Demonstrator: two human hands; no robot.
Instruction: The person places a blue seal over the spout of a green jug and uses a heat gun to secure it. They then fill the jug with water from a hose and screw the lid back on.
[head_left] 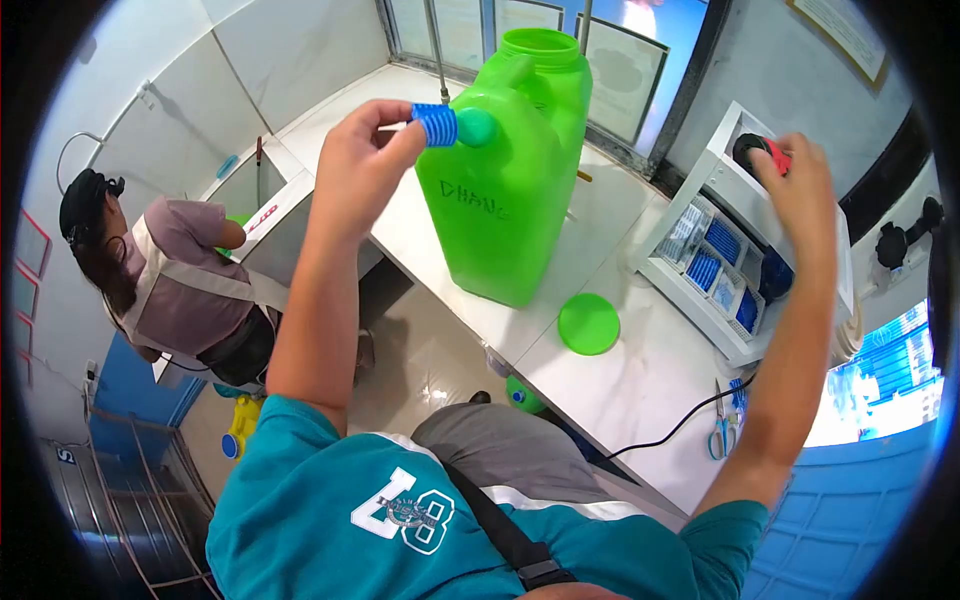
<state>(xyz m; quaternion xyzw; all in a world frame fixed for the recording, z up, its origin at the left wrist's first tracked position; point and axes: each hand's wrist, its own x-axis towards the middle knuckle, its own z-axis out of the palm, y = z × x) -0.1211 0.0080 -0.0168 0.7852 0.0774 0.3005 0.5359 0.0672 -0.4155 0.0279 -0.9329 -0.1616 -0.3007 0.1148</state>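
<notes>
while my left hand (pixel 365 160) pinches the blue cap (pixel 436 125) at the side spout of the green can (pixel 510 180) on the counter (pixel 640 380), my right hand (pixel 795 190) grips a black-red thing (pixel 757 152) on the shelf (pixel 715 290); the green lid (pixel 588 323) lies off, the top is open.

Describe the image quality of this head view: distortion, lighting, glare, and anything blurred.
Head view: strong fisheye, black vignette at the corners, counter edges bowed. Bright daylight from the windows, overexposed at the top; soft glare on the green jerrycan and the floor. The left hand with the blue cap is sharp; the right hand is slightly soft near the edge.
</notes>
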